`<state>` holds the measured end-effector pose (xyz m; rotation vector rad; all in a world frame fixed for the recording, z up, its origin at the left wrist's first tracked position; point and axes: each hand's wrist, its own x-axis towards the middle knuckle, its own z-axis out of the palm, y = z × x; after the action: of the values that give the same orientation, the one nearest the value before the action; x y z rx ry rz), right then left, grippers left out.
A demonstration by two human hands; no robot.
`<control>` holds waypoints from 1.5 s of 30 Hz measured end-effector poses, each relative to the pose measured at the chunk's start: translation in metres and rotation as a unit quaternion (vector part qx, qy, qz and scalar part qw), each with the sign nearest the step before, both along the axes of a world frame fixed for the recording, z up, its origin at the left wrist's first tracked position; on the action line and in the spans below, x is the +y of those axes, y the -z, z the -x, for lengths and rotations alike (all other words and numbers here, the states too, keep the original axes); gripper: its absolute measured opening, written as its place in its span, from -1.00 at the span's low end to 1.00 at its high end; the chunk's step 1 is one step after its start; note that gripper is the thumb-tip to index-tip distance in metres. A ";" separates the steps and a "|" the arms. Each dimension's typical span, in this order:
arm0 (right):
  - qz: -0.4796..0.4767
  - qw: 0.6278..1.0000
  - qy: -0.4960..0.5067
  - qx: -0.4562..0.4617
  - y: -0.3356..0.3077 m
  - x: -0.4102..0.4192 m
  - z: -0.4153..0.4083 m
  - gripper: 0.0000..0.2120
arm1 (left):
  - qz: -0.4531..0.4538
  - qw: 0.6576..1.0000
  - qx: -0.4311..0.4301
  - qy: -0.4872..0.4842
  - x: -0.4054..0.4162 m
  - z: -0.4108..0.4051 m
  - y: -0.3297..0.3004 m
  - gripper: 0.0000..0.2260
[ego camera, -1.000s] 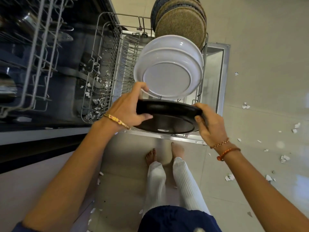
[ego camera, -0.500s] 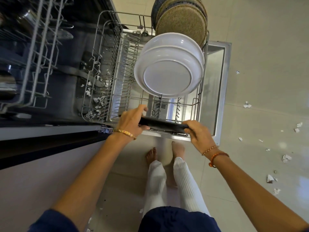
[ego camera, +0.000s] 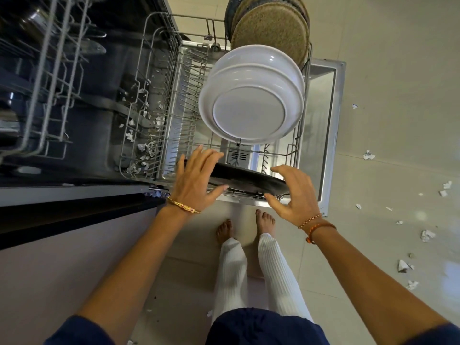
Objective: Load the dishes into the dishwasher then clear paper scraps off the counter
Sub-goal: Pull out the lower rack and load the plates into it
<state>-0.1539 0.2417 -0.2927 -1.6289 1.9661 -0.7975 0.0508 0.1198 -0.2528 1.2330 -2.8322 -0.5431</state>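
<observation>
**Black plate sits at the front of the lower rack, both hands spread beside it**

At the far left the upper rack [ego camera: 42,90] stands pulled out over the dark dishwasher tub [ego camera: 104,135], where white paper scraps [ego camera: 145,148] lie on the floor of the tub. Next comes the lower rack [ego camera: 174,100], drawn out over the open door [ego camera: 326,135]. The left hand [ego camera: 196,181] has its fingers straight and spread wide, lying against the left edge of the black plate [ego camera: 249,181]. That plate stands tilted in the front row of the lower rack. Behind it a white bowl [ego camera: 251,95] leans on its side, base toward the camera, and behind that stand brown woven discs [ego camera: 271,31]. The right hand [ego camera: 293,195] is open wide, fingers loosely bent around the plate's right edge; whether it touches cannot be told. Further right, more scraps [ego camera: 427,235] are scattered over the tiled floor [ego camera: 398,70].
</observation>
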 end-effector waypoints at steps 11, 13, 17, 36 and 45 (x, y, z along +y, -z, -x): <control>0.071 0.997 0.007 0.032 -0.003 -0.028 -0.012 -0.52 | -0.010 0.999 0.032 -0.029 -0.004 0.006 0.008 -0.38; 0.090 0.995 0.007 0.032 -0.006 -0.030 -0.015 -0.54 | 0.008 0.998 0.047 -0.028 -0.002 0.005 0.011 -0.38; 0.148 0.988 0.028 -0.032 -0.019 -0.037 -0.021 -0.74 | 0.064 0.988 0.124 -0.061 0.002 0.003 0.013 -0.43; 0.114 0.837 -0.269 -0.462 -0.385 -0.004 -0.260 -0.77 | 0.357 0.608 0.464 -0.537 0.161 -0.167 -0.344 -0.72; -0.160 0.685 -0.501 -0.505 -0.440 0.179 -0.488 -0.90 | 0.470 0.369 0.333 -0.729 0.411 -0.342 -0.394 -0.80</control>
<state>0.3337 0.4212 0.1473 -1.2629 0.2670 -0.5827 0.3928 0.5305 0.1413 1.7180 -0.2937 0.5343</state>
